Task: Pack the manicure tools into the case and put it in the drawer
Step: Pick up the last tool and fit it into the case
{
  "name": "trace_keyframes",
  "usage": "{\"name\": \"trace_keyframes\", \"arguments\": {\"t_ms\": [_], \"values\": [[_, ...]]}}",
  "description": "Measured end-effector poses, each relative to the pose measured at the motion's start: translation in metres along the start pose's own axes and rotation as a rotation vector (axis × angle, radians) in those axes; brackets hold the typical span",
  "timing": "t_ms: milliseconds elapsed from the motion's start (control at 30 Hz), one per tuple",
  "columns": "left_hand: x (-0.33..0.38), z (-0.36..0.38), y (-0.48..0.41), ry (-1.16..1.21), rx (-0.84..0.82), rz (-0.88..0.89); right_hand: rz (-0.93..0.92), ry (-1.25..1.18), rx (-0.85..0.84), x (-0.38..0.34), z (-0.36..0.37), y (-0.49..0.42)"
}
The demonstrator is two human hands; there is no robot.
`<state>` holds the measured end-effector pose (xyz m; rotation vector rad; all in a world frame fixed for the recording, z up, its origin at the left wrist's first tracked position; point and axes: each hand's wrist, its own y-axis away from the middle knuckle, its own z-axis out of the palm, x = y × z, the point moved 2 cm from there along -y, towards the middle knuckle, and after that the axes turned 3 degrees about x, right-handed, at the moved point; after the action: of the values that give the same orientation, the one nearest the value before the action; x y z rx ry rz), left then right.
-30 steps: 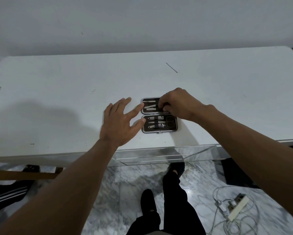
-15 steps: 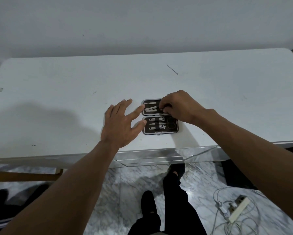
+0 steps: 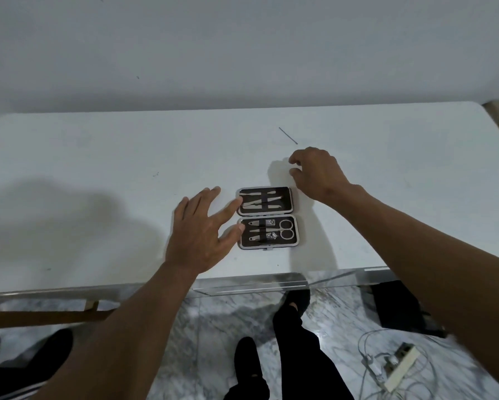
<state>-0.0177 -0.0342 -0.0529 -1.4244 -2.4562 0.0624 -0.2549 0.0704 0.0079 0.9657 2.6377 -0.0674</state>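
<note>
The manicure case (image 3: 295, 223) lies open and flat on the white table (image 3: 98, 157), near its front edge. Its far half holds several thin metal tools (image 3: 261, 201); its near half holds clippers, a file and small scissors (image 3: 284, 230). My left hand (image 3: 205, 235) rests on the table with fingers spread, index fingertip and thumb touching the case's left edge. Just beyond the case's far right corner my right hand (image 3: 317, 174) hovers, fingers curled loosely and holding nothing. A thin dark stick (image 3: 288, 135) lies on the table beyond that hand. No drawer is recognisable.
A clear acrylic ledge (image 3: 251, 284) runs under the table's front edge. Below are a marble floor, my dark-trousered legs and shoes (image 3: 294, 342), a power strip with cables (image 3: 398, 368) at the right, and a dark object (image 3: 398, 307) under the table.
My right hand has lifted off the far half of the case and moved up and to the right, uncovering the tools there. The left hand has stayed at the case's left edge.
</note>
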Motion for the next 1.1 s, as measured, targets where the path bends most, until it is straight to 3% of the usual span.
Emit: {"name": "trace_keyframes", "arguments": {"t_ms": [400, 600, 800, 1100], "values": [[0.001, -0.001, -0.003, -0.004, -0.033, -0.017, 0.034, 0.155, 0.007, -0.014, -0.003, -0.082], [0.0, -0.003, -0.002, -0.004, -0.037, -0.028, 0.181, 0.08, 0.006, -0.019, -0.015, -0.104], [0.001, 0.0, -0.002, -0.016, -0.045, -0.021, 0.183, 0.144, -0.072, -0.026, -0.018, -0.103], [0.001, -0.001, 0.0, -0.005, -0.017, -0.018, 0.276, -0.138, -0.12, -0.014, -0.007, -0.052]]}}
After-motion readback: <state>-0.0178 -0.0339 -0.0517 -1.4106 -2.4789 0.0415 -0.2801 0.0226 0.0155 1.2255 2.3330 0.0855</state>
